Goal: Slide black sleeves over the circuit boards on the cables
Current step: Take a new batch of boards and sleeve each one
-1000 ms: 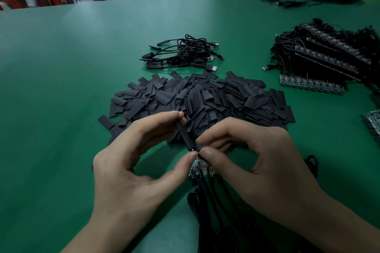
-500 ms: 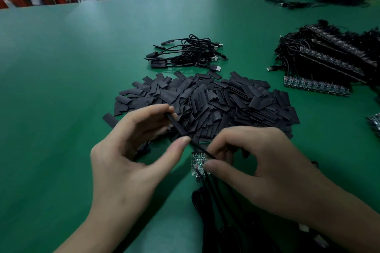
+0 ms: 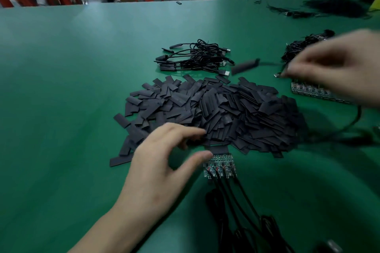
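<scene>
- Nearest, bare circuit boards [image 3: 221, 165] lie side by side on the desk [image 3: 61, 88], cables [image 3: 232, 195] trailing toward the person.
- Left hand [image 3: 162, 162] hovers, its grip released, at the sleeve pile [image 3: 216, 113] — likely picking the next sleeve.
- Farther right, the blurred right hand [image 3: 329, 63] pinches a cable; its sleeved board [image 3: 245, 65] points left, long axis roughly crosswise — apparently bound for the finished cables [image 3: 195, 57].

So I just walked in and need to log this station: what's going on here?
A person is fitting black sleeves onto small circuit boards wired to cables. The left hand reaches into the big pile of loose sleeves, fingers open, just above a row of bare boards. The right hand, blurred, trails a cable with a sleeved end beside the bundle of finished cables. More unsleeved boards wait at the right.
</scene>
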`<state>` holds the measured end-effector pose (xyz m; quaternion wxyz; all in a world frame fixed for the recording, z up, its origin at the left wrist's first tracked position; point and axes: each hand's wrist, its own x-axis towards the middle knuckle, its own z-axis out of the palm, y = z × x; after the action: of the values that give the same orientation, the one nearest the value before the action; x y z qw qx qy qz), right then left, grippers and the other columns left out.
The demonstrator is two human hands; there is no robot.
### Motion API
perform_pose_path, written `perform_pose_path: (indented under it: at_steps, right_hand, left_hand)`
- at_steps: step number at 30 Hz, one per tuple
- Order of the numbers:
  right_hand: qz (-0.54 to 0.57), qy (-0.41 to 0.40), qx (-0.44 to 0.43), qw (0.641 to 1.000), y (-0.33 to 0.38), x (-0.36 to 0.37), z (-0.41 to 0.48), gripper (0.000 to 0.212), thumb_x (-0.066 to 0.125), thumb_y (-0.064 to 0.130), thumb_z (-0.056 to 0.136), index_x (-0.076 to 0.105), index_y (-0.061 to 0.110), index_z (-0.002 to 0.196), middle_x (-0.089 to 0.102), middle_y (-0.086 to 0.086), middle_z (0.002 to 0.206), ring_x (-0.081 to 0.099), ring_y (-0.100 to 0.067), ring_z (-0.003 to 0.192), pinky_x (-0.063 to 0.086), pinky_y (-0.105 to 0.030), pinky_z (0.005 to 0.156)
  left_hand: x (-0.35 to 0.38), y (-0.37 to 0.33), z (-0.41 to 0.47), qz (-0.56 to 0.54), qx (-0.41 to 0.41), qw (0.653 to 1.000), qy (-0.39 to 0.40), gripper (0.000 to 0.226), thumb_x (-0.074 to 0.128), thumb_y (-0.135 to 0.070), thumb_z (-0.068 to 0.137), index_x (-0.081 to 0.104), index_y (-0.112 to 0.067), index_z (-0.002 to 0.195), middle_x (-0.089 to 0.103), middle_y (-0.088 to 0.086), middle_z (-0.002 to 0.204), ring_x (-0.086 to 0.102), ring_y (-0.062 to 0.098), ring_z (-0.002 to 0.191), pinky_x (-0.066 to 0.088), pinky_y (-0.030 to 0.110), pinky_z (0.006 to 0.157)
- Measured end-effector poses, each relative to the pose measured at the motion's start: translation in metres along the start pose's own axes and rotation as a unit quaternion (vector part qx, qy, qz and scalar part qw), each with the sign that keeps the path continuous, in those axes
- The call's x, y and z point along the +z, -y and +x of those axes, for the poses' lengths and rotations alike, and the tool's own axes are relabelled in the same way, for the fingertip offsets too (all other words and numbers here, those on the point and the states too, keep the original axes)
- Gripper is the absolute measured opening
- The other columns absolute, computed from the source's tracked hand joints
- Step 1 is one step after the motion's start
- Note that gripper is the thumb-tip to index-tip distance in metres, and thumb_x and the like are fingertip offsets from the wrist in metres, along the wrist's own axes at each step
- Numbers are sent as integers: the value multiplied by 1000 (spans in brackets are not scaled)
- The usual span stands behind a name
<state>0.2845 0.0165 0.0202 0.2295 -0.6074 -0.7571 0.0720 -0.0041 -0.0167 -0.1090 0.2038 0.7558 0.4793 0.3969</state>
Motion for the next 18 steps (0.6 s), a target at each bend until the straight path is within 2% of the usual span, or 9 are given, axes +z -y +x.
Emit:
perform_pose_path:
  at_steps: [2,4,5,6,8,10,13,15,18]
  right_hand:
    - [-56,-33,-3,998,-12,-9,37,32,53,65,84,73,42,93,63,17,75,59,-9,65,51,-31,63]
    - [-135,-65,-18,988,-19,-4,82,33,56,55,93,75,29,102,58,10,74,44,-10,57,36,-23,54]
    - [-173,-80,-23,981,-19,1,105,33,58,50,97,76,24,106,63,2,80,42,-11,57,34,-23,54]
    - [-195,-93,-26,976,-16,9,127,32,59,46,99,75,20,110,70,-8,94,47,-16,61,39,-27,58]
    - [-201,-96,-34,974,-7,31,167,33,60,41,101,75,14,114,71,-16,120,63,-30,90,51,-40,77]
    - [-177,-73,-42,981,4,59,199,31,59,35,103,73,12,117,69,-14,127,64,-31,108,49,-40,89]
    - [-123,18,-39,991,21,103,225,28,52,23,107,69,11,126,66,-13,130,61,-27,109,46,-34,90]
    - [-127,75,-48,988,27,130,231,33,48,17,108,62,9,137,61,-14,140,58,-28,120,44,-33,99]
    - [-98,79,-70,990,32,149,227,39,44,11,108,54,8,146,54,-13,150,49,-27,138,35,-30,113]
  left_hand:
    - [3,-3,-1,50,19,998,44,42,60,-64,87,74,-36,114,64,-24,104,59,2,100,47,23,90]
    - [5,-4,-3,89,36,993,67,50,54,-70,87,75,-34,115,62,-23,102,57,4,99,50,30,89]
    - [6,-5,-3,106,41,991,74,54,52,-72,86,76,-34,116,61,-23,101,56,6,97,51,33,87]
    - [6,-6,-4,121,43,988,82,56,51,-74,85,76,-35,116,59,-22,99,55,7,96,52,34,86]
    - [6,-7,-4,142,42,984,100,59,48,-78,83,74,-37,117,55,-21,98,53,8,96,51,35,84]
    - [7,-7,-4,146,42,982,112,59,48,-79,83,72,-38,118,53,-20,99,52,8,98,50,34,84]
    - [6,-6,-3,132,39,983,119,56,51,-78,81,69,-38,116,52,-20,103,51,7,101,48,32,86]
    - [6,-6,-2,123,41,984,122,54,54,-76,79,66,-37,114,53,-21,107,50,6,103,48,30,87]
    - [4,-6,-2,92,41,988,115,46,61,-71,79,62,-37,110,55,-23,107,53,4,104,48,28,87]
